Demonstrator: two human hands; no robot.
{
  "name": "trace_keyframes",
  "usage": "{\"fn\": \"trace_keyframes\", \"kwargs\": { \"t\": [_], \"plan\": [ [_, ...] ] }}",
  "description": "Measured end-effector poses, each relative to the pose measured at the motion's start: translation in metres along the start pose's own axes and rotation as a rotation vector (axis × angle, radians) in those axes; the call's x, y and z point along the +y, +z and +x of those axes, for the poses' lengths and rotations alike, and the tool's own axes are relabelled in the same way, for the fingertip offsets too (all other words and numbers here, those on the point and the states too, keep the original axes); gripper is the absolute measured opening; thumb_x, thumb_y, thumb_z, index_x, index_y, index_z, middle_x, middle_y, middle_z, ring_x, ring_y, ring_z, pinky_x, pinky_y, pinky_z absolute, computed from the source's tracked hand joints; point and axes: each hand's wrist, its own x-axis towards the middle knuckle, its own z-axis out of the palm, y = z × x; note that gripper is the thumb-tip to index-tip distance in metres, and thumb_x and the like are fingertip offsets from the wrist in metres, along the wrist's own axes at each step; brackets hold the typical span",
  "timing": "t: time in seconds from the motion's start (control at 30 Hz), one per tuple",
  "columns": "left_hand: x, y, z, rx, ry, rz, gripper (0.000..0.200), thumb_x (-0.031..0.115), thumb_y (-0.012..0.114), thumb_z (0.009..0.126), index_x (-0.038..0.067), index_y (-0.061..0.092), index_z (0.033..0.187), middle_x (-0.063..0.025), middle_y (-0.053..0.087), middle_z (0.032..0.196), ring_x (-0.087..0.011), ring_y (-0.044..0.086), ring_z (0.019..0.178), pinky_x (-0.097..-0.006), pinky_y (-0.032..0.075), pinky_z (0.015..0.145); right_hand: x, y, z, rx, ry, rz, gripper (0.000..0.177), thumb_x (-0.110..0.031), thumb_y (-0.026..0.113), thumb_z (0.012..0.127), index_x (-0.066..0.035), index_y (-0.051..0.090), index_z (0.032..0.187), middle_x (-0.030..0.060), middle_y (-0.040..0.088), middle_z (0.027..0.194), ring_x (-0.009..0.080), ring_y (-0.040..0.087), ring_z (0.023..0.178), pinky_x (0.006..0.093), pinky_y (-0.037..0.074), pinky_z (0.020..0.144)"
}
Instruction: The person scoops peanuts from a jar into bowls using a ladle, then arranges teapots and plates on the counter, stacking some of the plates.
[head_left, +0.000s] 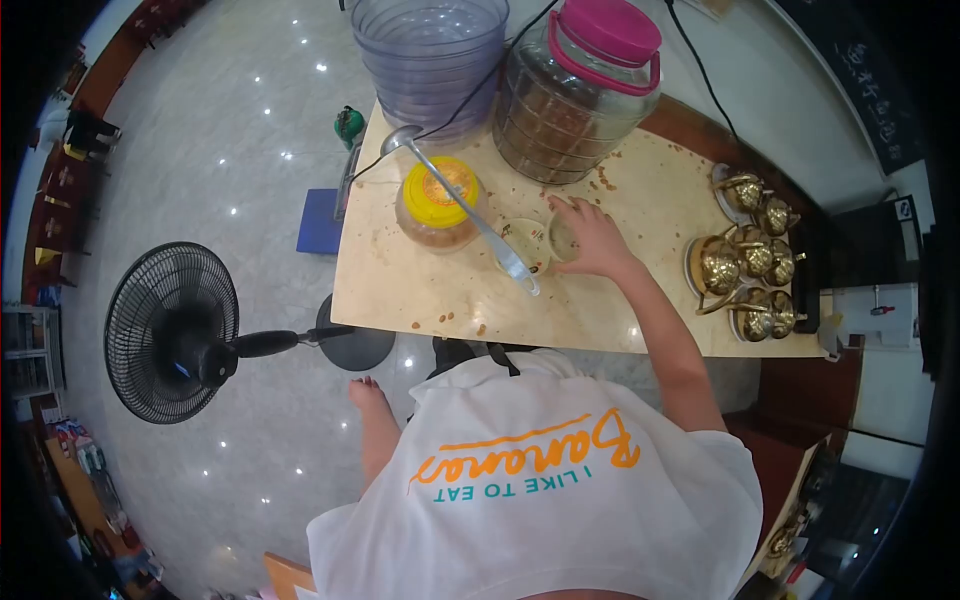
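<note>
right hand [597,240], thumb and fingers spread around the small bowl [563,238] right of the yellow-lidded jar [428,205], whether firmly closed unclear, should hold it level and clear of the ladle [505,252].

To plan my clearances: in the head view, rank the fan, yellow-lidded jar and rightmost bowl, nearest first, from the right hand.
1. Bowl, right at the right hand.
2. Jar, left of it on the table.
3. Fan, far left, off the table.
</note>
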Motion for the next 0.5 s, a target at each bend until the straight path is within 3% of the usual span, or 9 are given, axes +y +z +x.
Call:
{"fn": "trace_keyframes", "kwargs": {
  "t": [0.03,0.13,0.5],
  "plan": [
    [0.007,0.008,-0.012,0.097,-0.148,-0.2,0.031,0.016,0.04,0.083,-0.004,0.045,0.105,-0.0115,0.048,0.096,-0.0213,0.049,0.082,-0.031,0.041,0.066,0.008,0.003,-0.005,-0.019,0.041,-0.021,0.106,-0.036,0.078,0.051,-0.022,0.022,0.14,0.0198,0.036,0.129,0.0359,0.04,0.118,0.0473,0.036,0.094],
    [0.001,0.006,-0.014,0.045,-0.132,-0.125,0.027,0.015,0.04,0.082,-0.003,0.044,0.102,-0.0114,0.046,0.096,-0.0222,0.049,0.083,-0.0334,0.041,0.07,0.022,0.014,-0.017,-0.123,0.1,-0.047,0.104,-0.033,0.077,0.052,-0.024,0.022,0.14,0.0196,0.035,0.131,0.0359,0.038,0.12,0.0472,0.035,0.095],
    [-0.016,0.007,-0.014,0.047,-0.202,-0.143,0.027,0.015,0.042,0.08,-0.001,0.045,0.101,-0.0128,0.047,0.099,-0.0258,0.05,0.09,-0.0372,0.041,0.074,0.032,0.037,-0.02,-0.049,0.062,0.026,0.104,-0.031,0.077,0.052,-0.023,0.021,0.14,0.0192,0.035,0.131,0.0348,0.038,0.12,0.0461,0.035,0.095]
  ]
}}
